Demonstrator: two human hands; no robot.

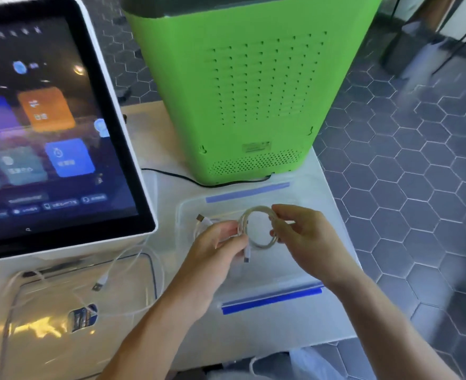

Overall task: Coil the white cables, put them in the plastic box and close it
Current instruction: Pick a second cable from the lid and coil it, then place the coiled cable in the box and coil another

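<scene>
White table (322, 185) beside hex-tile floor. Both hands hold a coiled white cable (259, 227) just above the open clear plastic box (182, 208): left hand (221, 242) pinches one side of the loop, right hand (300, 234) the other. Light, springy; likely uncoils if released, so grip across the bundled strands. Second white cable (108, 275) lies loose on the lid (151, 272), left.

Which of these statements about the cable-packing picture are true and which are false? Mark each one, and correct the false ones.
1. Both hands hold a coiled white cable. True.
2. The coil already lies in a closed box. False: it is held above the open plastic box.
3. The machine behind the box is red. False: the machine is green.
4. Another white cable lies uncoiled near the lid. True.
5. The touchscreen is switched off. False: it shows coloured tiles.
</scene>
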